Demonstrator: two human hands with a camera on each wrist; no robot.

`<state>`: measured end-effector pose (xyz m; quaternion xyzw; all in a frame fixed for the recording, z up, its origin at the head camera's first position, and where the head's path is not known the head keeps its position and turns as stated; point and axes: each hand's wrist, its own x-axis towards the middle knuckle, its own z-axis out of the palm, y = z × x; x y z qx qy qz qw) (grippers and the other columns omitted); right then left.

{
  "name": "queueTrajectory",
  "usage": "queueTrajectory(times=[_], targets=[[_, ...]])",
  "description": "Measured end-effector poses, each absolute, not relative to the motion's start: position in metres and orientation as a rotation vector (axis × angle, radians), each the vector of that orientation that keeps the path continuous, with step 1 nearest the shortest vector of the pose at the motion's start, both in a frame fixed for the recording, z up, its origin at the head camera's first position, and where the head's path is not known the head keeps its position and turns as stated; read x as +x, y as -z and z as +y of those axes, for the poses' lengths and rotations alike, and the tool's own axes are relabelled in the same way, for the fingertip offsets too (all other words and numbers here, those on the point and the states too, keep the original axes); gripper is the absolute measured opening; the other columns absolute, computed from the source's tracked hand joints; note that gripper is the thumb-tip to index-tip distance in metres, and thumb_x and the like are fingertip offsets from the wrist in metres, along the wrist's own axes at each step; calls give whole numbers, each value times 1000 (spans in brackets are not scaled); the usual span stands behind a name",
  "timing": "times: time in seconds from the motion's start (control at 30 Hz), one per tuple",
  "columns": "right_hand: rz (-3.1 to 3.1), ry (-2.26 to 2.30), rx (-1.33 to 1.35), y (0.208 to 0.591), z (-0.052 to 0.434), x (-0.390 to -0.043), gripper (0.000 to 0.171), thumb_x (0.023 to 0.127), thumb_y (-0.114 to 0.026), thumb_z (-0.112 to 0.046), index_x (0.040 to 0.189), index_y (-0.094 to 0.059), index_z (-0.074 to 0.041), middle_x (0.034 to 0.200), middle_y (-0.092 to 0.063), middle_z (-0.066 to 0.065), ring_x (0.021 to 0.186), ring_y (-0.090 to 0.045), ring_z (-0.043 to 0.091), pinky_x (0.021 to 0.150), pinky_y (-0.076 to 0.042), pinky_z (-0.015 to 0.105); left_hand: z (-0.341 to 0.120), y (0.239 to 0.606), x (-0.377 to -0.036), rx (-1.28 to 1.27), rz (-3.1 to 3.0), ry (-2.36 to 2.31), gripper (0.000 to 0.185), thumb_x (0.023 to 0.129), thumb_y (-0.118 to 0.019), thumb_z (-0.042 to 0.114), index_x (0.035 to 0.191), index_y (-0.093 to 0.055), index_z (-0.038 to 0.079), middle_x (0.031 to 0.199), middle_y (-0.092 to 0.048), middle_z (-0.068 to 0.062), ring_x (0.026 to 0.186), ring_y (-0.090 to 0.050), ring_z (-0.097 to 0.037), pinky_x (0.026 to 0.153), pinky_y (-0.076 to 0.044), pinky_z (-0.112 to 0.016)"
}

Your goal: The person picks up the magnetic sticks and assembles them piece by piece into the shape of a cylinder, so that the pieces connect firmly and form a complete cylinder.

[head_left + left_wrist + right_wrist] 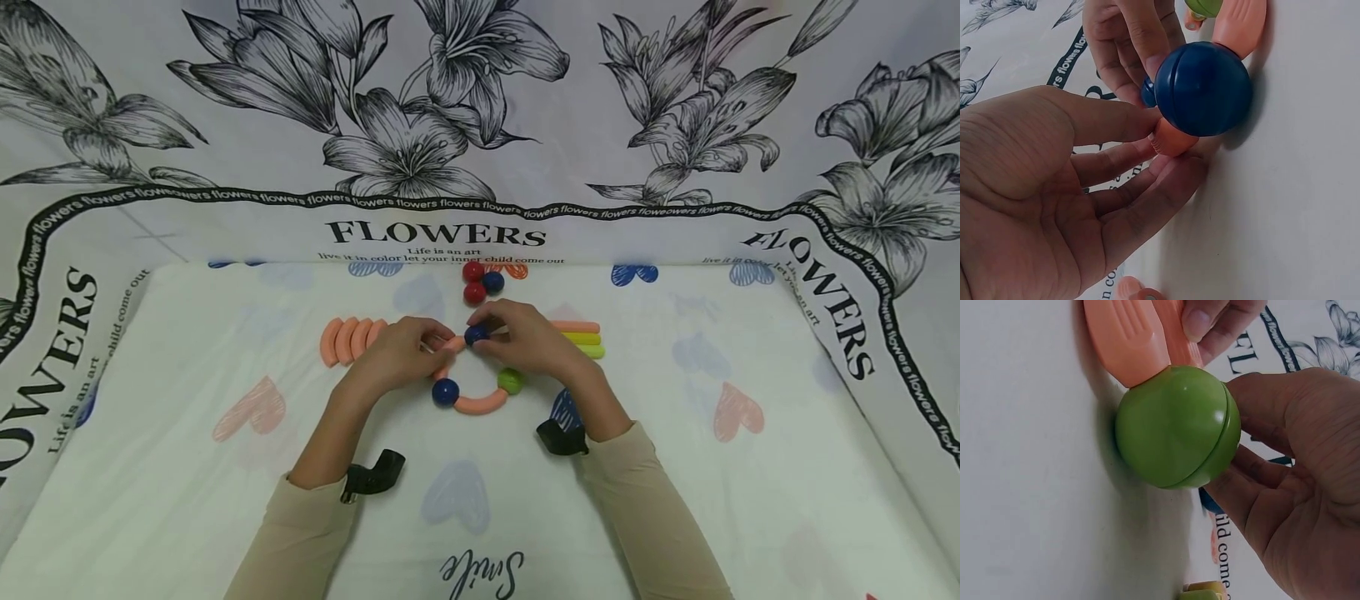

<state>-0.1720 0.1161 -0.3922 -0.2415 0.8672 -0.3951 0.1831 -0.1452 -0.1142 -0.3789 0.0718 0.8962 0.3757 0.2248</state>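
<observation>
**Ring half built, joint could slip**

My left hand (401, 354) pinches a curved orange piece (452, 346); my right hand (525, 337) pinches a blue ball (476, 335) against its end. Risk, as I judge it: an off-centre push rolls the ball away or pulls the arc below apart.

Count: three blue balls, two red, one green (511, 381); four spare curves left of my grip, three straight sticks right.

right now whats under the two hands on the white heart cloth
A small dark blue ball pinched by the right hand, joined to a peach curved rod held by the left hand. The rod's middle is covered by fingers.
</observation>
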Motion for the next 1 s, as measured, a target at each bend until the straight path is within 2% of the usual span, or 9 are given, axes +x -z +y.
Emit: queueTrajectory(times=[0.2,0.4,0.63,1.0], targets=[[2437,1125,-676,393,116,-170,33,98,-75,-11,130,-68,-9,129,-72,8,123,-71,24,106,-58,39,-114,380,-144,190,2460,-1049,35,99,-71,25,130,-73,8,117,-76,-11,98,-68,-21,78,-54,-29],[2482,1126,-652,392,120,-169,39,100,-73,-14,138,-65,-8,137,-68,8,128,-68,25,109,-56,40,-116,384,-141,167,2449,-1075,35,99,-71,26,129,-73,8,117,-76,-10,100,-68,-22,79,-54,-28],[2536,1145,-577,386,133,-165,36,103,-69,-16,137,-66,-7,137,-68,11,129,-68,27,110,-56,42,-114,387,-137,125,2399,-1141,35,101,-71,28,130,-71,9,117,-75,-9,99,-68,-21,81,-54,-29],[2518,1231,-534,386,147,-134,34,103,-69,-21,136,-68,-10,136,-69,5,128,-67,23,108,-57,42,-114,386,-137,107,2395,-1180,36,100,-70,24,132,-70,9,118,-76,-11,97,-69,-20,80,-54,-28]])
